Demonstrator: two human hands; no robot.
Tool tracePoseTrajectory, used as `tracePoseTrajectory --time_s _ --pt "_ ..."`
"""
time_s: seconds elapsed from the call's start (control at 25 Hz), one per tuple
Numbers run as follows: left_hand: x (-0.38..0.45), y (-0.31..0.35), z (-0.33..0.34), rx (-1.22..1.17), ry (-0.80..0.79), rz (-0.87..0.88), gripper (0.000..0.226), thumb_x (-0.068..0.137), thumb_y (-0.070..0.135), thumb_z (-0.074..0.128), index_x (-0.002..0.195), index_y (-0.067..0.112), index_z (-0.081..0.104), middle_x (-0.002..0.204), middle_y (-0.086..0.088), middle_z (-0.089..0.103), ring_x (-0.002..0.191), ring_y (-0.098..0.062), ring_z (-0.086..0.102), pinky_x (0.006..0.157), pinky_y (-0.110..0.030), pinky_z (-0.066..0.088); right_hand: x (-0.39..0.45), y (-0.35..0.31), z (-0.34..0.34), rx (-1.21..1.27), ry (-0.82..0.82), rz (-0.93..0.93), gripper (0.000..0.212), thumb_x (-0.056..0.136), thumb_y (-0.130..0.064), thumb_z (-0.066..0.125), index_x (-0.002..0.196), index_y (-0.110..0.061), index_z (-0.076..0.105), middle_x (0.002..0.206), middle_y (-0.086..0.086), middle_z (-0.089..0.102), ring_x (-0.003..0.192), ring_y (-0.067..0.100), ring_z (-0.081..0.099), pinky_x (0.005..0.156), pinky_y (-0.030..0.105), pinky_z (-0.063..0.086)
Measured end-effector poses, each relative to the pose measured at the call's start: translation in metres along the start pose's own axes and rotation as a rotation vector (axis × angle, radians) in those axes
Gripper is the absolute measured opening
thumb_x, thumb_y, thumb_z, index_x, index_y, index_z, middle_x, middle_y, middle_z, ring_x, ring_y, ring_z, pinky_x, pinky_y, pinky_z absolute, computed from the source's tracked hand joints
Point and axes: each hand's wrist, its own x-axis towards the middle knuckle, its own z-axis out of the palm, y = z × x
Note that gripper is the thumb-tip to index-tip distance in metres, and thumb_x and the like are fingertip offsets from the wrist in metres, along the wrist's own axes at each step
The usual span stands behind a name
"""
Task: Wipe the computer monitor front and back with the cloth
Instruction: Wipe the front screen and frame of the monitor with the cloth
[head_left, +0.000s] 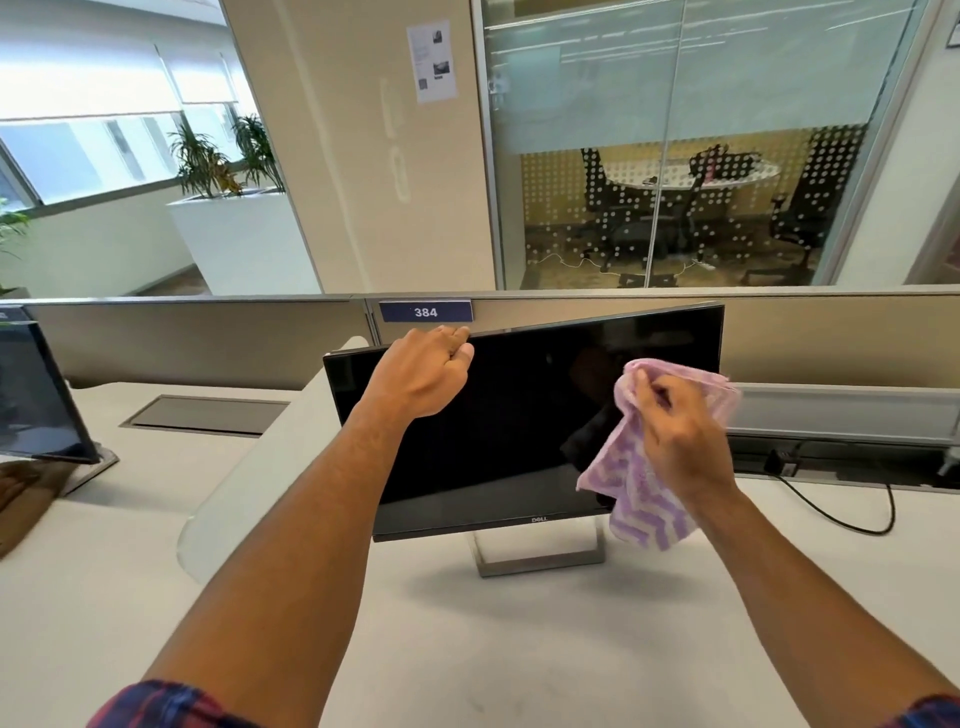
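Observation:
A black computer monitor (498, 431) with a dark screen stands on a silver stand on the white desk, its front facing me. My left hand (423, 371) grips the monitor's top edge near its left corner, fingers curled over the rim. My right hand (680, 431) holds a bunched purple and white striped cloth (639, 493) against the right part of the screen. Part of the cloth hangs below the hand, over the screen's lower right corner.
A second monitor (36, 395) stands at the far left. A low beige partition (805, 338) with a "384" tag (426, 312) runs behind the desk. A black cable (852, 514) lies on the desk at right. A grey hatch (202, 413) sits in the desk at left.

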Motion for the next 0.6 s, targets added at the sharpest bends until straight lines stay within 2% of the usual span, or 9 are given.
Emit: tracePoseTrajectory --time_s 0.04,0.16,0.2,0.28,0.4,0.44,0.52,0.56,0.6 --pt "0.000 0.000 0.000 0.006 0.001 0.000 0.048 0.106 0.031 0.033 0.148 0.011 0.046 0.152 -0.006 0.046 0.141 -0.025 0.041 0.117 -0.039 0.029 -0.003 0.007 -0.001 -0.029 -0.028 -0.062 0.055 0.088 -0.002 0.072 0.140 0.001 0.055 0.116 0.020 0.060 0.094 0.032 0.061 0.068 0.043 0.061" --pt "0.001 0.000 -0.002 0.014 0.002 -0.012 0.048 0.105 0.031 0.034 0.146 0.012 0.048 0.151 -0.006 0.048 0.139 -0.025 0.044 0.115 -0.039 0.030 0.002 0.023 -0.002 0.012 0.021 0.200 0.043 0.102 -0.015 0.055 0.144 -0.010 0.053 0.123 0.013 0.056 0.101 0.030 0.058 0.074 0.046 0.060" --pt "0.001 0.000 -0.002 0.013 0.001 -0.013 0.047 0.105 0.031 0.034 0.145 0.011 0.050 0.149 -0.007 0.050 0.138 -0.026 0.045 0.114 -0.040 0.032 0.002 0.023 -0.004 0.025 0.005 0.186 0.043 0.102 -0.015 0.055 0.144 -0.011 0.052 0.125 0.013 0.055 0.104 0.030 0.058 0.077 0.047 0.060" --pt "0.001 0.001 -0.002 0.015 -0.003 -0.006 0.046 0.105 0.030 0.033 0.143 0.011 0.052 0.147 -0.008 0.052 0.135 -0.028 0.048 0.112 -0.041 0.034 -0.006 0.030 -0.003 0.008 -0.037 0.028 0.050 0.096 -0.006 0.063 0.145 -0.005 0.051 0.121 0.016 0.057 0.098 0.030 0.058 0.066 0.044 0.061" --pt "0.000 0.002 -0.002 0.017 -0.006 -0.003 0.046 0.105 0.029 0.033 0.143 0.010 0.052 0.147 -0.009 0.052 0.133 -0.029 0.049 0.111 -0.041 0.034 -0.014 0.030 0.001 0.110 0.042 0.309 0.046 0.100 -0.011 0.054 0.145 -0.006 0.050 0.114 0.013 0.055 0.088 0.021 0.054 0.061 0.031 0.054" --pt "0.000 0.003 -0.002 0.018 -0.007 -0.006 0.046 0.106 0.028 0.033 0.144 0.010 0.051 0.147 -0.009 0.052 0.133 -0.029 0.049 0.111 -0.041 0.034 -0.020 0.025 0.002 0.113 0.033 0.306 0.046 0.099 -0.010 0.055 0.145 -0.004 0.051 0.114 0.014 0.056 0.089 0.022 0.055 0.063 0.032 0.055" --pt "0.000 0.003 -0.002 0.030 -0.009 -0.004 0.046 0.106 0.028 0.032 0.144 0.011 0.050 0.148 -0.008 0.051 0.133 -0.029 0.049 0.110 -0.041 0.034 -0.038 0.024 0.007 0.072 -0.059 0.063 0.049 0.094 -0.004 0.063 0.142 0.001 0.052 0.113 0.019 0.059 0.092 0.028 0.058 0.064 0.041 0.060" --pt "0.000 0.002 -0.001 0.035 -0.010 -0.001 0.046 0.106 0.028 0.032 0.144 0.011 0.050 0.147 -0.008 0.052 0.133 -0.029 0.049 0.110 -0.040 0.034 -0.043 0.028 0.007 0.083 -0.067 0.045 0.050 0.093 -0.003 0.065 0.142 0.001 0.053 0.114 0.019 0.059 0.093 0.029 0.059 0.065 0.042 0.061" --pt "0.000 0.001 -0.001 0.037 -0.011 -0.002 0.046 0.106 0.029 0.032 0.145 0.011 0.050 0.148 -0.008 0.052 0.133 -0.028 0.049 0.110 -0.040 0.034 -0.045 0.030 0.008 0.116 -0.035 0.151 0.049 0.095 -0.006 0.063 0.142 -0.001 0.053 0.115 0.018 0.058 0.094 0.028 0.059 0.067 0.039 0.060"
